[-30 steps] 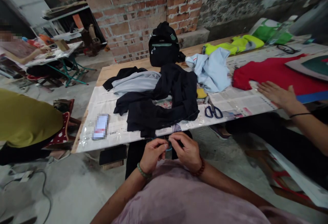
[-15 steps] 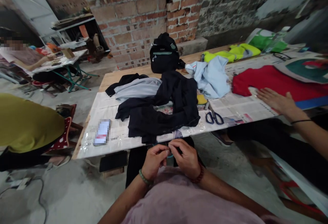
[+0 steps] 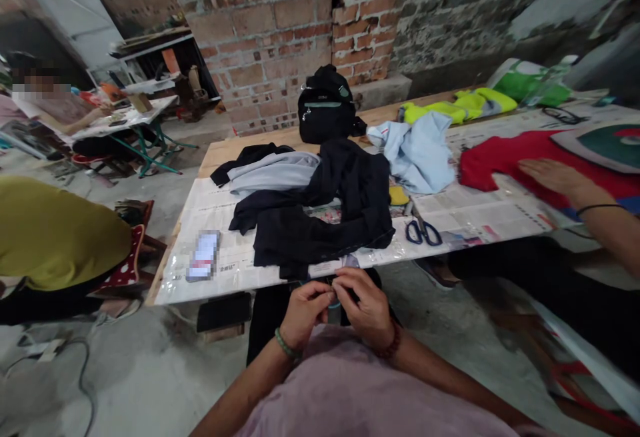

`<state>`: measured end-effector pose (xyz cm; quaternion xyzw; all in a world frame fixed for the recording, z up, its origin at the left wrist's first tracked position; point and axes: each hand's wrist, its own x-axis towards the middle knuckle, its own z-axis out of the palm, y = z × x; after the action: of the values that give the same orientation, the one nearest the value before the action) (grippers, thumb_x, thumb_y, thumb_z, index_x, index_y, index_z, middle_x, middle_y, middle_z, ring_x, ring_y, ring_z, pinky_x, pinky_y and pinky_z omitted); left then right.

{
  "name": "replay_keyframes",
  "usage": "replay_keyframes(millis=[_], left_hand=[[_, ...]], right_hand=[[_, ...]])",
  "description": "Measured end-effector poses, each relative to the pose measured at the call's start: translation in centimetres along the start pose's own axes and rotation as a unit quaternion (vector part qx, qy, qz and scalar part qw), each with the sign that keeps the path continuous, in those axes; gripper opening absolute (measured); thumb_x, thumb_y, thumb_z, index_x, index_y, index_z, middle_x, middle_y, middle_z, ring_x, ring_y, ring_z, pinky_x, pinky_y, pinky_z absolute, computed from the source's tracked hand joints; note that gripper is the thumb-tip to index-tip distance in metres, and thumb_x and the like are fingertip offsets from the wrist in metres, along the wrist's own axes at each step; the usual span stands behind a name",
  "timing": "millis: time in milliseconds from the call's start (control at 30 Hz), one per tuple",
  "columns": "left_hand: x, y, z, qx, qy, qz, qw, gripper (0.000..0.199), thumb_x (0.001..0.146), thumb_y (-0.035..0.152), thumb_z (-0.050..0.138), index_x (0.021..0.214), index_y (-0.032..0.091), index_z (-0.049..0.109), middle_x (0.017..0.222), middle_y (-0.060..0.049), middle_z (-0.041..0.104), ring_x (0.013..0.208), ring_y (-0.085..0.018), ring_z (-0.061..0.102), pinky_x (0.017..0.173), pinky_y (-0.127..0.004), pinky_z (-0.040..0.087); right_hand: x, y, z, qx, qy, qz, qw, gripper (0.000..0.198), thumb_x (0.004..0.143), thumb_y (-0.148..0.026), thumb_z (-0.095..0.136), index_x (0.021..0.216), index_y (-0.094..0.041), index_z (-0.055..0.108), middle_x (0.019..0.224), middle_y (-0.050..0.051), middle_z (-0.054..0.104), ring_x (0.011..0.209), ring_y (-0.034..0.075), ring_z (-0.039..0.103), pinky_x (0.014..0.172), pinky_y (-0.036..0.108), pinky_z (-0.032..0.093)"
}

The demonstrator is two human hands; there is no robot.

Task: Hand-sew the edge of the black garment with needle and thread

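Observation:
My left hand (image 3: 304,314) and my right hand (image 3: 364,307) meet just below the table's front edge, above my lap. Thumb and forefinger of each are pinched together, the fingertips of both nearly touching. Whatever lies between them is too small to make out. A bit of light blue shows just under the fingers. Right beyond my hands, a dark garment (image 3: 320,234) lies bunched on the table, part of it at the front edge. Dark-handled scissors (image 3: 423,232) rest to its right, and a yellow piece (image 3: 399,196) lies near them.
The newspaper-covered table (image 3: 187,200) holds a phone (image 3: 204,255), a grey cloth (image 3: 275,172), a black backpack (image 3: 326,107), a light blue garment (image 3: 417,150) and a neon yellow garment (image 3: 460,107). At right, a co-worker's hand (image 3: 553,177) lies on red fabric (image 3: 493,157).
My hands stay pinched together in nearly the same place. The co-worker's hand at right has moved further up onto the red fabric. The view has shifted slightly.

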<state>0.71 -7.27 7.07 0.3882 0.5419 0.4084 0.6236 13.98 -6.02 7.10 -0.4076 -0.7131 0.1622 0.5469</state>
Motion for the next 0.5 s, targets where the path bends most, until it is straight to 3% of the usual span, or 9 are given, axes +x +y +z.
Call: replay_keyframes(millis=[500], left_hand=[[0.13,0.17,0.26,0.016,0.007,0.007,1.0,0.022,0.063,0.033,0.065,0.07,0.012,0.061,0.038,0.006,0.045,0.033,-0.004,0.038,0.034,-0.015,0.022]], right_hand=[[-0.05,0.31,-0.06,-0.005,0.008,-0.028,1.0,0.012,0.076,-0.01,0.052,0.084,-0.018,0.058,0.085,0.006,0.061,0.083,0.014,0.057,0.072,0.027,0.05]])
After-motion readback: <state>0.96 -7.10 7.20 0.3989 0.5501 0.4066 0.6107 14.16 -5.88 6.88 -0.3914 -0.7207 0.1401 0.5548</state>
